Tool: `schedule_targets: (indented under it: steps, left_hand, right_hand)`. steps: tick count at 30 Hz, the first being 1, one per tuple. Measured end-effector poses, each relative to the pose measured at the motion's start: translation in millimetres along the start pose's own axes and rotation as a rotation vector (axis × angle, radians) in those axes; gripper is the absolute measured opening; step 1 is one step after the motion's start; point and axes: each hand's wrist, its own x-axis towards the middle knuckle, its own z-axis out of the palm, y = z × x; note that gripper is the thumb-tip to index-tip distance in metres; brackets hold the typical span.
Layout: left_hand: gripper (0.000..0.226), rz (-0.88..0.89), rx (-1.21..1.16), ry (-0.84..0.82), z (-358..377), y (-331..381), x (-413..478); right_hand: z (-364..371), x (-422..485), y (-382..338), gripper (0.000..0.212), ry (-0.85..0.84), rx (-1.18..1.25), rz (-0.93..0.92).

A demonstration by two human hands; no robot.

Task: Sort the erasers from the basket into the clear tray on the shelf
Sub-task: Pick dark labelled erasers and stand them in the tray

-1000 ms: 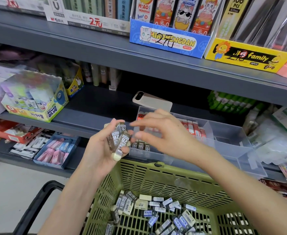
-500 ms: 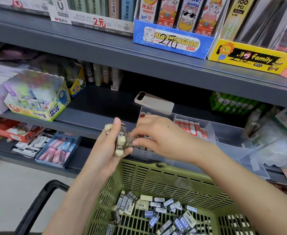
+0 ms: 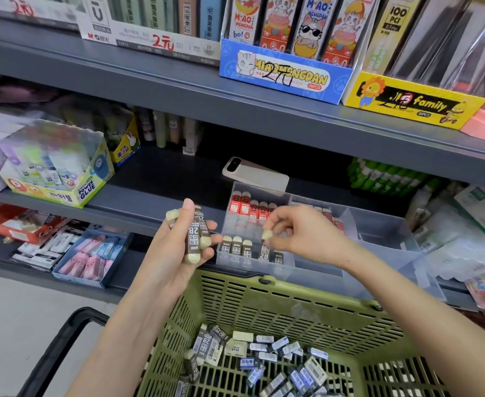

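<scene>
My left hand (image 3: 182, 250) grips a bunch of brown-sleeved 2B erasers (image 3: 197, 234) above the near-left corner of the green basket (image 3: 264, 299). My right hand (image 3: 295, 232) pinches one brown 2B eraser (image 3: 265, 242) upright, over the front-left compartment of the clear tray (image 3: 384, 245) on the shelf. Three brown erasers (image 3: 237, 246) stand in that compartment's front row, and red-sleeved erasers (image 3: 249, 209) fill its back row. Several loose brown and blue-white erasers (image 3: 264, 359) lie on the basket floor.
A phone (image 3: 254, 174) leans behind the tray. A Power Glue box (image 3: 55, 173) stands at the left of the same shelf. A blue box of pink erasers (image 3: 92, 256) is on the lower shelf. The basket's black handle (image 3: 61, 348) hangs at the lower left.
My right hand drew one eraser out of the bunch in my left hand and moved right with it, down to the tray's front-left compartment. My left hand stayed in place.
</scene>
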Motion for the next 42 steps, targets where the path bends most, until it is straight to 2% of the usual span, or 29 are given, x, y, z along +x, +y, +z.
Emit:
schedule_targets:
  steps: [3,6,9,11,16,19,22,24,27,29,31,33,35,37,39,40,42]
  left_hand:
    - [0.052,-0.004,-0.005,-0.004,-1.3,0.0,0.1]
    - [0.051,-0.006,-0.004,-0.009,-1.5,0.0,0.0]
    - [0.051,-0.011,-0.014,-0.017,-1.6,0.3,0.1]
    - [0.05,-0.031,-0.056,-0.045,-2.0,0.6,-0.1]
    - [0.038,-0.097,-0.185,-0.156,-5.7,2.9,-2.0]
    - [0.035,-0.132,-0.202,-0.229,-7.4,5.2,-4.6]
    - [0.038,-0.154,-0.188,-0.295,-8.1,5.2,-5.7]
    - [0.041,-0.15,-0.16,-0.34,-7.9,4.3,-6.2]
    - [0.047,-0.14,-0.11,-0.405,-6.8,3.8,-7.7]
    - [0.042,-0.138,-0.072,-0.419,-6.1,3.1,-8.8]
    - [0.039,-0.128,-0.045,-0.388,-4.3,1.9,-9.7]
    - [0.041,-0.115,-0.052,-0.324,-3.2,1.3,-9.2]
    - [0.043,-0.109,-0.05,-0.263,-3.1,1.8,-8.2]
    - [0.041,-0.104,-0.011,-0.226,-3.0,2.6,-8.1]
    - [0.037,-0.103,0.019,-0.221,-1.5,2.3,-8.6]
    - [0.037,-0.103,0.027,-0.221,-0.3,1.7,-9.0]
    - [0.038,-0.099,0.039,-0.214,1.2,0.2,-9.2]
  right_hand:
    - [4.9,-0.2,0.4,0.004,-0.012,-0.122,-0.011]
    - [8.7,-1.4,-3.1,0.008,0.033,-0.242,-0.03]
    - [15.6,0.2,-3.7,0.017,0.098,-0.672,-0.141]
    - [18.2,1.9,-4.9,0.017,0.076,-0.855,-0.165]
    - [18.5,7.9,-7.4,0.015,0.023,-0.943,-0.166]
    - [13.3,4.8,-12.0,0.022,0.097,-0.767,-0.165]
    - [6.6,-0.7,-27.6,0.024,0.233,-0.222,-0.14]
    - [6.7,-2.5,-44.2,0.026,0.157,0.061,-0.136]
    - [10.4,-3.5,-59.6,0.026,0.013,0.129,-0.165]
    - [7.7,-3.0,-61.1,0.018,0.011,0.151,-0.182]
    - [1.1,-3.8,-59.1,0.014,-0.003,0.282,-0.154]
    - [-4.7,-5.6,-55.8,0.022,-0.018,0.446,-0.132]
    - [-6.5,-7.8,-53.2,0.03,-0.009,0.466,-0.146]
    - [-3.6,-11.2,-51.1,0.035,-0.001,0.289,-0.185]
    - [1.1,-14.0,-51.7,0.028,0.017,0.039,-0.258]
    - [3.4,-14.2,-52.2,0.026,0.028,-0.035,-0.295]
    - [7.0,-12.9,-56.5,0.037,0.054,-0.075,-0.349]
